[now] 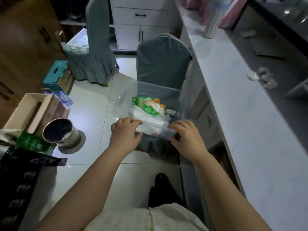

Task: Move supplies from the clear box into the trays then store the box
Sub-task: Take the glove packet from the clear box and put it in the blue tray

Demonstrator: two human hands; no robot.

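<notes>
A clear plastic box [181, 97] stands on the seat of a grey-covered chair [163, 64] in the middle of the view. Inside lie a green and orange packet [148, 105], white wrapped packs [150, 121] and a small white item [171, 112]. My left hand [125, 134] grips the box's near left corner, fingers curled over the rim. My right hand [186, 135] grips the near right corner the same way. No tray can be made out.
A long white counter [250, 114] runs along the right. On the floor at left stand a round metal bin [61, 130], an open cardboard box [33, 110], a teal carton [56, 75] and dark bags [25, 164]. A second covered chair [98, 39] and white drawers [140, 17] stand behind.
</notes>
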